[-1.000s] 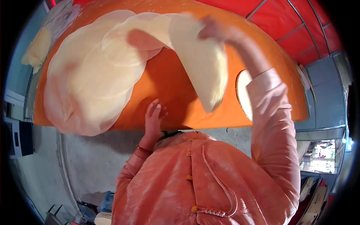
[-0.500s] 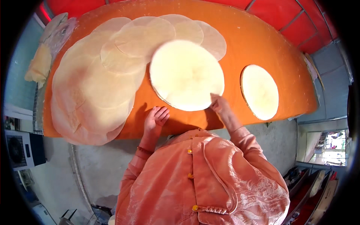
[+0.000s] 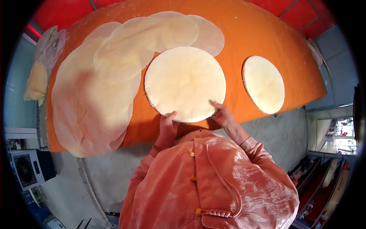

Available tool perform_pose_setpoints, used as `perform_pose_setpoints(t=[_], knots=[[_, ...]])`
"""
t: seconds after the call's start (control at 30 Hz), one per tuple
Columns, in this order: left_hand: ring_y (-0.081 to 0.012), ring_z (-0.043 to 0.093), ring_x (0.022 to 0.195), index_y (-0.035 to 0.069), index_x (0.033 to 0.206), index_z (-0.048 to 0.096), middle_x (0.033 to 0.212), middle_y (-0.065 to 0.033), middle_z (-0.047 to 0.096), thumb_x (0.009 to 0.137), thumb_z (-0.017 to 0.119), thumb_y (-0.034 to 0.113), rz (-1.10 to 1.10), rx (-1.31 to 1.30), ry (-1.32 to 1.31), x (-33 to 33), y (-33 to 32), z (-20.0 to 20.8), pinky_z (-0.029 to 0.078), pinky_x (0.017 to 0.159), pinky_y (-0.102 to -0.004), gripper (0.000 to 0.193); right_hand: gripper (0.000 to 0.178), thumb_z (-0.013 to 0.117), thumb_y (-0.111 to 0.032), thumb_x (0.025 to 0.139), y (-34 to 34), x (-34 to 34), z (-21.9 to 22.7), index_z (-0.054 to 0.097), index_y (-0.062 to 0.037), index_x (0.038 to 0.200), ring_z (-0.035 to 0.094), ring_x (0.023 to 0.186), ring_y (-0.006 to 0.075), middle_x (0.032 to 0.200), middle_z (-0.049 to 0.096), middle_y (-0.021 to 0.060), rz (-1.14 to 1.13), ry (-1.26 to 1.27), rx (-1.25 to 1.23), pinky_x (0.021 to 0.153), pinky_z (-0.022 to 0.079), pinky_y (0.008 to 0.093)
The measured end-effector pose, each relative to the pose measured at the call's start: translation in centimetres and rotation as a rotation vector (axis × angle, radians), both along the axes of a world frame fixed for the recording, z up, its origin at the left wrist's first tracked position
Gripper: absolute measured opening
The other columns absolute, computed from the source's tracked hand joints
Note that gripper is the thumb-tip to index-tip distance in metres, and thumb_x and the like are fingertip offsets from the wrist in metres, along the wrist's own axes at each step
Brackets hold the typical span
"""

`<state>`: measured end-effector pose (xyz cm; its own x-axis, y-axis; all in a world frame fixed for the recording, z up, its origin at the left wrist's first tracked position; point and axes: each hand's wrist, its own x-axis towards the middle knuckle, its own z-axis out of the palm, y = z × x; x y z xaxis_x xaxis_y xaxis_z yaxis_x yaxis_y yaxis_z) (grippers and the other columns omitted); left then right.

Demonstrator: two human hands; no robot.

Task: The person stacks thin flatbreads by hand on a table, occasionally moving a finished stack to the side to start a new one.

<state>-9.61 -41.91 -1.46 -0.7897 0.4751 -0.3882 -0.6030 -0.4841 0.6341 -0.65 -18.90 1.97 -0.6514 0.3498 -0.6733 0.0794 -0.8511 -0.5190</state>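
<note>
A thick stack of thin, round, pale cream sheets (image 3: 183,82), like flatbread wrappers, lies in front of me on the orange tabletop. My left hand (image 3: 168,125) is at its near left edge, thumb over the rim and fingers hidden below. At the near right edge, my right hand (image 3: 223,115) grips the rim, its thumb and fingertip on the top face. Whether the hands hold one sheet or several cannot be made out. To the left, translucent round sheets (image 3: 103,84) lie spread and overlapping in a curve.
A second stack of round sheets (image 3: 263,84) stands at the table's right. The orange table (image 3: 232,34) ends close to my body. Plastic wrapping with a folded sheet (image 3: 38,80) hangs at the far left. Red panels (image 3: 305,11) border the far side.
My left hand has moved up and right onto the stack's near edge. The right hand has stayed at the rim. One sheet among the spread ones on the left lies differently; the view has shifted slightly.
</note>
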Motion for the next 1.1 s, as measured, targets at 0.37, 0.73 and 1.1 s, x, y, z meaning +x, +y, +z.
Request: perform_pose_setpoints(t=[0.37, 0.73, 1.1], knots=[[-0.0225, 0.062, 0.091, 0.004, 0.1, 0.059, 0.096, -0.0088, 0.063, 0.084, 0.06, 0.006, 0.03, -0.276, -0.047, -3.4, -2.1, 2.7, 0.053, 0.074, -0.0378, 0.016, 0.035, 0.068, -0.013, 0.081, 8.8, -3.8, 1.8, 0.059, 0.0013, 0.112, 0.06, 0.102, 0.0249, 0.109, 0.064, 0.0115, 0.366, -0.038, 0.407, 0.09, 0.048, 0.0361], [-0.0236, 0.058, 0.105, 0.001, 0.123, 0.05, 0.114, -0.0107, 0.059, 0.083, 0.056, 0.0, -0.06, -0.334, 0.131, -3.9, -6.3, 1.7, 0.046, 0.091, -0.0368, 0.04, 0.035, 0.066, -0.009, 0.083, 10.4, -7.6, 3.9, 0.059, 0.002, 0.115, 0.059, 0.106, 0.0233, 0.112, 0.063, 0.0112, 0.397, 0.027, 0.3, 0.096, 0.044, 0.0352], [-0.0196, 0.059, 0.094, -0.001, 0.12, 0.05, 0.105, -0.008, 0.061, 0.082, 0.056, 0.002, 0.014, -0.233, 0.101, -4.8, -7.6, 3.5, 0.048, 0.083, -0.0328, 0.039, 0.033, 0.064, -0.014, 0.086, 5.8, -3.1, 2.5, 0.059, 0.0046, 0.112, 0.063, 0.096, 0.0229, 0.105, 0.065, 0.0161, 0.194, 0.125, 0.043, 0.086, 0.05, 0.0344]])
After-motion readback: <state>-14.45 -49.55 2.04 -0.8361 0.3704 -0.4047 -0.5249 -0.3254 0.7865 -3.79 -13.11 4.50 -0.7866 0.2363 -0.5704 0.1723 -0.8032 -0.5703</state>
